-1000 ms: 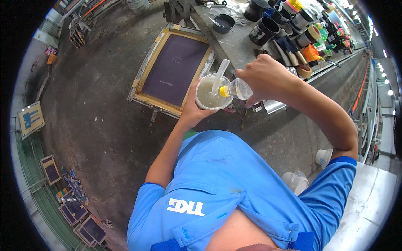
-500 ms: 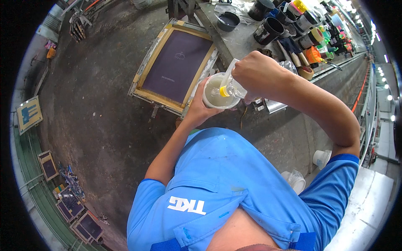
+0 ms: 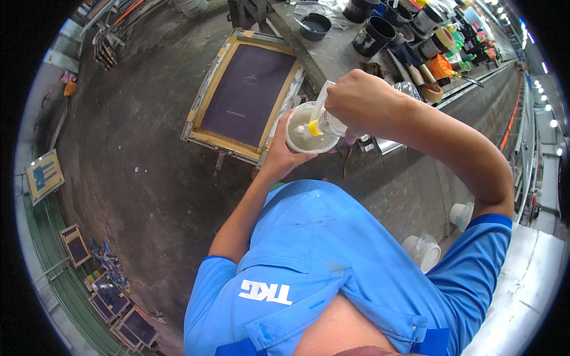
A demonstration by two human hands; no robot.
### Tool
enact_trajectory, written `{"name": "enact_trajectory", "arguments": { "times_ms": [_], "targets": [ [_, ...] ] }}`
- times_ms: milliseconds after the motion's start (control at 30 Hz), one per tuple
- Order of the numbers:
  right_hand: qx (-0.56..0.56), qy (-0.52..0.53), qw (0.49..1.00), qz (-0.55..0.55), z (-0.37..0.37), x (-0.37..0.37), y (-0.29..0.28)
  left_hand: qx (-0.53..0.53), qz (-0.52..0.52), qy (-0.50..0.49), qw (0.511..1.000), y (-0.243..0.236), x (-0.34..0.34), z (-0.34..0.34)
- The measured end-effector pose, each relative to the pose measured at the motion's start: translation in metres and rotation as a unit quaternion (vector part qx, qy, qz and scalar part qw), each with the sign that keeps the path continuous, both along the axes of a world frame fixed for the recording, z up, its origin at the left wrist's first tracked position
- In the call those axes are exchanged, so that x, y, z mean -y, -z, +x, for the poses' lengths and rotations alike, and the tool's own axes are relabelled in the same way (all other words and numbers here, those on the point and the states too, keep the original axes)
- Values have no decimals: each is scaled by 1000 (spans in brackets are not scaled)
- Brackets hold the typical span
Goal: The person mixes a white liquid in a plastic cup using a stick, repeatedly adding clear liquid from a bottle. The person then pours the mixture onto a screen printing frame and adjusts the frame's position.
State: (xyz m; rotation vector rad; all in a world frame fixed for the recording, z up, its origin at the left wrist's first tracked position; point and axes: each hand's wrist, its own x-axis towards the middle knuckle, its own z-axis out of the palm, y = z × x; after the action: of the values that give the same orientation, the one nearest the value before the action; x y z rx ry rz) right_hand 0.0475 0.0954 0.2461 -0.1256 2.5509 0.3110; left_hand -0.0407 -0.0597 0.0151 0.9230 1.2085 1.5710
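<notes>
My left hand (image 3: 280,155) is wrapped round the side of a white plastic tub (image 3: 310,152), which holds cloudy, pale liquid. Closed round a clear plastic bottle (image 3: 333,123), my right hand (image 3: 361,102) keeps it tipped over the tub. The bottle's yellow-ringed neck points down into the tub, where white froth (image 3: 303,131) shows beside its mouth. A flat, whitish strip (image 3: 321,102) also sticks out from my right fist and reaches toward the tub; its lower end is partly hidden by the bottle.
Beyond the tub lies a wooden-framed printing screen (image 3: 246,98) with dark mesh. At the upper right, a workbench (image 3: 335,50) carries a black bowl (image 3: 315,26), black pots (image 3: 373,37) and tape rolls (image 3: 431,92). White buckets (image 3: 423,252) stand on the floor to my right.
White froth has appeared in the tub's liquid by the bottle mouth. The bottle and my right hand have shifted slightly left; my left hand still holds the tub.
</notes>
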Motion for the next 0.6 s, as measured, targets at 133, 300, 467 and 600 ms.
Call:
{"name": "enact_trajectory", "arguments": {
  "times_ms": [133, 300, 467, 600],
  "targets": [
    [-1, -1, 1000, -4, 3, -1, 0, 10, 0, 3, 1000, 4, 0, 1],
    [-7, 12, 1000, -4, 5, -3, -2, 16, 7, 8, 1000, 5, -1, 2],
    [-5, 23, 1000, -7, 8, -6, -1, 2, 13, 10, 1000, 3, -2, 1],
    [-3, 54, 998, -19, 14, -12, 3, -16, 16, 11, 1000, 4, -4, 0]
  ]
}}
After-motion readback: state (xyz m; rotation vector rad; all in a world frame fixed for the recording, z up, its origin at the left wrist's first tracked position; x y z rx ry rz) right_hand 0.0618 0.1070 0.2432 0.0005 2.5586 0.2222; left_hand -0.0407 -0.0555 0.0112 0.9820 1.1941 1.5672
